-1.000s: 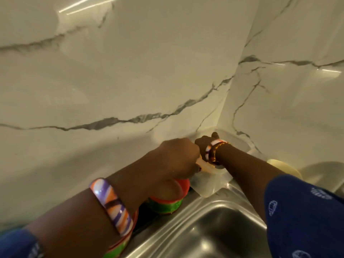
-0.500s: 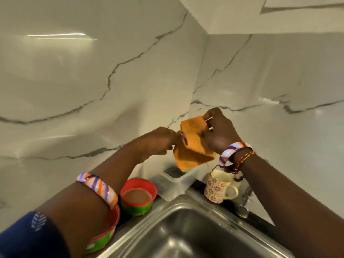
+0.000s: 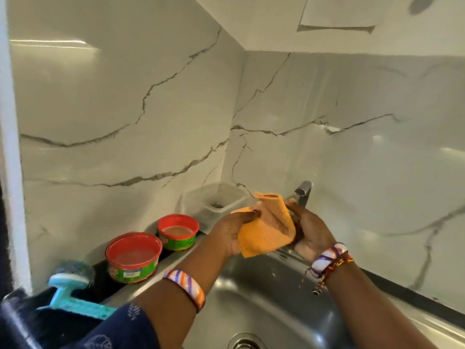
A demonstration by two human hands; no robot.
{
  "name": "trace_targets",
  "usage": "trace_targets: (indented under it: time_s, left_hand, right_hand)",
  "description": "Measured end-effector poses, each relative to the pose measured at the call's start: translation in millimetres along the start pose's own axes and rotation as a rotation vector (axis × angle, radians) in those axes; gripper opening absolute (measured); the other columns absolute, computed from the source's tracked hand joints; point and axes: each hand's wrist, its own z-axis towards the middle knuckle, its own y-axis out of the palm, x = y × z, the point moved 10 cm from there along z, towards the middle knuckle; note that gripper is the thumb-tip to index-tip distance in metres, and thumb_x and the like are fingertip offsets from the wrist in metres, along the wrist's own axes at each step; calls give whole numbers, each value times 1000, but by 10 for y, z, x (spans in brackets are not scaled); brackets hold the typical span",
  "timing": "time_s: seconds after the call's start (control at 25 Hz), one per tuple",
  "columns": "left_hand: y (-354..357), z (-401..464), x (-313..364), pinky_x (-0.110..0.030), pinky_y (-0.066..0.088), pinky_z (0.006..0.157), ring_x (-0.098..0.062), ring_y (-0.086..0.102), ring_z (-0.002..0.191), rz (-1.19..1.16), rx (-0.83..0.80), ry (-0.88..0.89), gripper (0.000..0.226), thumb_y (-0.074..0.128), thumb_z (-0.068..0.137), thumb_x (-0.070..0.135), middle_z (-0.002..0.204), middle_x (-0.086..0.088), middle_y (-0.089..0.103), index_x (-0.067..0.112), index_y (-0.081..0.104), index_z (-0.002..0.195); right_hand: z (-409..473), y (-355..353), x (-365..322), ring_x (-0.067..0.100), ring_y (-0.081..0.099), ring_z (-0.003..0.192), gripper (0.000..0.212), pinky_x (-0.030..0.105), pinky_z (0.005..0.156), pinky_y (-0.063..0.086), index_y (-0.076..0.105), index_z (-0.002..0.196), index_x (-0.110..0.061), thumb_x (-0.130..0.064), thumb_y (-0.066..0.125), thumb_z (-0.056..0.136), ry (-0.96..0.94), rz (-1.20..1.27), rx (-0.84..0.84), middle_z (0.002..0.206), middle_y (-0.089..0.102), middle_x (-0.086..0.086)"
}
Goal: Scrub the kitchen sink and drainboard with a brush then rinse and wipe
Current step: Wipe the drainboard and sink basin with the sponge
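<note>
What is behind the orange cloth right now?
Behind the orange cloth stand a clear plastic container in the wall corner and the faucet, whose base the cloth and the right hand cover. The left hand grips the cloth too.

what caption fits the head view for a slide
Both hands, left and right, hold an orange cloth over the steel sink, below the tap.

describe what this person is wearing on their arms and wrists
The left hand is bare; its forearm carries a wide bangle striped orange, white and purple, with a dark blue sleeve printed in small white motifs. The right hand is bare too; its wrist has a similar striped bangle beside a red and yellow beaded bracelet.
</note>
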Motion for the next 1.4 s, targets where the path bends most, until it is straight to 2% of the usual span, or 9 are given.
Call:
trace_targets:
  time_s: [0.28,0.48,0.64,0.76,1.0,1.08,1.2,1.28,1.4]
  left_hand:
    - [107,-24,182,-48,48,87,-33,59,95,391,196,49,30,65,85,12,105,-18,62,-1,56,111]
    - [385,-35,244,-38,49,73,-22,54,75,401,119,19,9,59,90,10,84,-12,55,4,52,92]
    - [383,-29,256,-33,48,71,-18,50,66,534,158,38,19,49,94,4,76,-10,49,5,44,76]
    - [416,-43,191,-31,48,61,-18,51,64,549,171,38,22,46,95,4,74,-11,50,6,45,74]
    - [633,-53,23,-48,49,70,-32,62,77,50,-50,-133,60,45,90,55,81,-20,67,-2,62,89]
    - [719,-124,-36,-49,49,73,-34,62,82,82,-73,-147,47,53,90,44,85,-21,66,-2,62,93]
    - [810,-127,21,-53,42,85,-36,56,106,45,-34,-78,14,50,93,6,90,-21,58,-6,51,100]
    - [844,-42,106,-53,42,85,-36,51,117,-21,-3,-8,24,46,94,1,109,-24,57,-9,48,116]
    - [1059,26,53,-42,53,72,-33,57,104,-50,-27,89,34,42,96,1,126,-20,53,3,47,130]
  right_hand:
    - [-358,-141,133,34,62,106,104,47,79,55,60,118,-16,-59,87,27,-39,79,-110,115,66,15]
    - [-371,-500,79,37,56,99,45,51,82,49,45,121,-4,-11,66,82,27,125,199,121,55,21]
    - [-380,-691,-34,41,48,117,22,60,97,37,45,115,-5,-14,48,95,26,345,309,123,51,23]
    - [-455,-628,-326,33,56,98,14,53,98,42,54,91,-10,-17,43,97,-154,-46,291,105,59,19]
    - [-553,-142,-513,23,49,121,34,38,105,42,55,109,-46,-16,53,93,-472,-1108,-157,137,48,1]
    - [-587,-135,-554,21,45,128,44,36,106,40,54,119,-42,-12,62,87,-522,-1178,-184,145,40,0]
    - [-748,-388,-758,23,54,118,66,36,94,51,49,124,-36,-2,74,72,-569,-618,-44,134,52,5]
    - [-759,-535,-614,25,60,112,86,44,90,53,49,123,-31,-21,91,49,-453,17,-123,130,56,9]
    - [-769,-387,-366,31,58,115,94,53,101,41,63,114,-18,-53,89,31,-285,297,-246,129,58,14]
